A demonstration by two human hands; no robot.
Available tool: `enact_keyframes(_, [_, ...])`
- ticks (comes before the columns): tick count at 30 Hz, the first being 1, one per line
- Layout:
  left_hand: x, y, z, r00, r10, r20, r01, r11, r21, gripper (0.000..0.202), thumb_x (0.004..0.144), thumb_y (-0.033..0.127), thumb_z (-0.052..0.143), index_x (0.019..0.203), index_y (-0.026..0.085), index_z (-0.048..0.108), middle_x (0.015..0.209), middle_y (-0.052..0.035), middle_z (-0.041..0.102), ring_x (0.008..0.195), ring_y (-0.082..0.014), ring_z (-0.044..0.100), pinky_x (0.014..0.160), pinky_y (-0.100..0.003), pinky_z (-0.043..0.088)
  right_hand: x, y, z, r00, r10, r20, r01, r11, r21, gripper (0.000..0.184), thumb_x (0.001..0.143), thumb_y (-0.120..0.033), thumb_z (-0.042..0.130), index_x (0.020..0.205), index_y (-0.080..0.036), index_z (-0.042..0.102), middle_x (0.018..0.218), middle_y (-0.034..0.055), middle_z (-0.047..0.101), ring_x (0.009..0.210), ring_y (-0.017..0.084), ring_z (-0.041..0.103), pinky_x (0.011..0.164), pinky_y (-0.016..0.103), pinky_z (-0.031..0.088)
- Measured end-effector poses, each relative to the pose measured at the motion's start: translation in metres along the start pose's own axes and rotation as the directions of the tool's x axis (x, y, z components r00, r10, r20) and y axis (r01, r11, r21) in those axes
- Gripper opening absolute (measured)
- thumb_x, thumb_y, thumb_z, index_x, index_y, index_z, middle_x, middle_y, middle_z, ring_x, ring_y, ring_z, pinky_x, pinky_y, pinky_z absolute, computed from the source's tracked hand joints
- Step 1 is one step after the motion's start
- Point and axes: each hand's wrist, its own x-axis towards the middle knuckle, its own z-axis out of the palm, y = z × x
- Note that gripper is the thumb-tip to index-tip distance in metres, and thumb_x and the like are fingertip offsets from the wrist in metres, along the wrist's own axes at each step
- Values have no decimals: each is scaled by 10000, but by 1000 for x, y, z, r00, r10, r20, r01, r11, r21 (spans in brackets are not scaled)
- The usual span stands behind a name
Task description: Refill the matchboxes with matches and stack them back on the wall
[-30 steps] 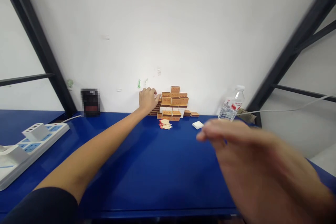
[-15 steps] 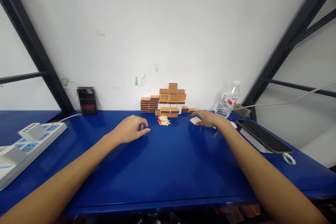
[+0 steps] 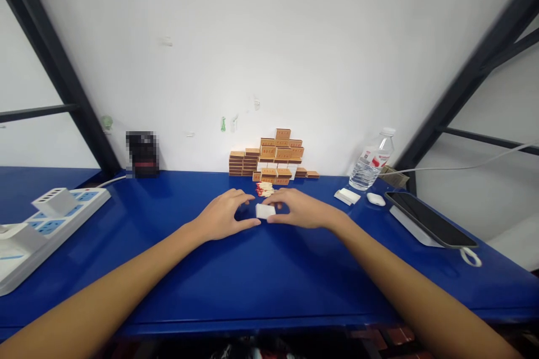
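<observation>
My right hand (image 3: 297, 208) pinches a small white matchbox tray (image 3: 265, 211) by its right end, in front of the matches. My left hand (image 3: 225, 213) is just left of the tray, with thumb and fingers apart and nothing between them. Behind the tray lies a small pile of red-tipped matches (image 3: 265, 189). A stack of orange-brown matchboxes (image 3: 283, 153), with some white pieces in its lower part, rises against the wall. More white pieces (image 3: 347, 196) of the same sort lie flat to the right.
On the right stand a water bottle (image 3: 371, 160), a white earphone case (image 3: 375, 199) and a black phone (image 3: 430, 219). A power strip (image 3: 63, 230) with plugged-in adapters lies on the left. Near the wall at left is a dark, pixelated object (image 3: 143, 155). Everything rests on a blue table (image 3: 252, 286).
My right hand has moved left from the white pieces to the middle, bringing a matchbox tray. My left hand has come slightly right and its thumb and fingers have spread. The view has shifted slightly.
</observation>
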Motion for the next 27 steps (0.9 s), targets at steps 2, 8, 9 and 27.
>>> enact_keyframes(2, [-1, -3, 1, 999, 23, 33, -22, 999, -23, 463, 893, 579, 696, 1205, 238, 723, 1063, -89, 698, 988, -264, 628, 856, -369, 482, 11, -5, 6, 999, -24, 27, 24, 1000, 3, 352, 910, -440, 732, 1174, -209, 757, 1069, 77, 747, 904, 218, 655, 787, 306, 480])
enact_keyframes(8, [-1, -10, 0, 999, 25, 39, -23, 999, -33, 304, 875, 497, 741, 1011, 226, 748, 977, -65, 680, 911, -236, 611, 816, -350, 468, 44, 31, 1, 984, 80, -159, -115, 967, -227, 250, 1000, -264, 592, 1173, -151, 732, 1042, 114, 763, 927, 224, 677, 804, 292, 441])
enact_keyframes(9, [-1, -10, 0, 999, 27, 40, -26, 999, -25, 304, 874, 497, 742, 1007, 224, 744, 974, -64, 676, 911, -236, 609, 819, -350, 467, 48, 35, 0, 983, 98, -157, -140, 949, -281, 256, 995, -251, 591, 1191, -153, 723, 1059, 117, 763, 945, 230, 678, 810, 292, 436])
enact_keyframes(27, [-1, -6, -4, 997, 51, 57, -54, 997, 52, 296, 906, 482, 714, 1000, 202, 721, 945, -58, 673, 903, -228, 600, 810, -346, 474, 69, 16, 10, 977, 201, -69, -193, 701, -686, 306, 1053, -296, 495, 1153, -94, 703, 1214, 205, 669, 1117, 311, 659, 882, 346, 503])
